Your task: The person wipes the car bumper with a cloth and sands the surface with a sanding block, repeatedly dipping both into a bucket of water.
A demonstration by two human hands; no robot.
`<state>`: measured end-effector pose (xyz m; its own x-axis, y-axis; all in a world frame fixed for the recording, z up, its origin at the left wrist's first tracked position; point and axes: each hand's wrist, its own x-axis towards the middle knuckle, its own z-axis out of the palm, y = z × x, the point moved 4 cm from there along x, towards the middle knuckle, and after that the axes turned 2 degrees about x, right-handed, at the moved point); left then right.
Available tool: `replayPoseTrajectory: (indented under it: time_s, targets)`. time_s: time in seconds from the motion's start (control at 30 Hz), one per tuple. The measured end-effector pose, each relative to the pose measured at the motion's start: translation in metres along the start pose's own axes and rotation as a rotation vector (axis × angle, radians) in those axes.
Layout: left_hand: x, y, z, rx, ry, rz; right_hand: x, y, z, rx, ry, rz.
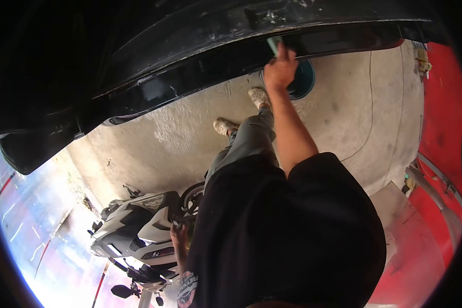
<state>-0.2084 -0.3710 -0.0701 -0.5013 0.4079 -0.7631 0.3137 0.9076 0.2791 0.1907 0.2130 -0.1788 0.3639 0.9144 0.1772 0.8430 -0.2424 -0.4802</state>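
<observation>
My right hand (281, 69) reaches up to the black car body (205, 64), its fingers closed on a flat pale green pad (274, 45). The pad is against the glossy lower panel edge. Just behind this hand, a dark teal bucket (305, 82) stands on the floor, partly hidden by the hand and forearm. My left hand (178, 237) hangs low beside my black shirt, in front of the parked motorcycle. Its fingers look curled around something yellowish, mostly hidden by the shirt, which I cannot make out.
A grey and black motorcycle (151, 226) is parked at the lower left. Thin cables (370, 102) run along the concrete floor (164, 133) on the right. A red wall or panel (446, 97) and metal tubes (436, 192) are at the right side. Scuffs mark the car's upper panel.
</observation>
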Motion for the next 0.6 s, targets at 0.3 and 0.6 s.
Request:
replayPoseTrajectory:
  time_s: [0.3, 0.6]
  targets:
    - [0.008, -0.109, -0.002, -0.323, 0.117, -0.005, -0.256, -0.242, 0.102, 0.408, -0.678, -0.194]
    - [0.071, -0.035, 0.000, 0.100, 0.041, 0.189, -0.208, -0.034, 0.058, 0.084, -0.922, -0.252]
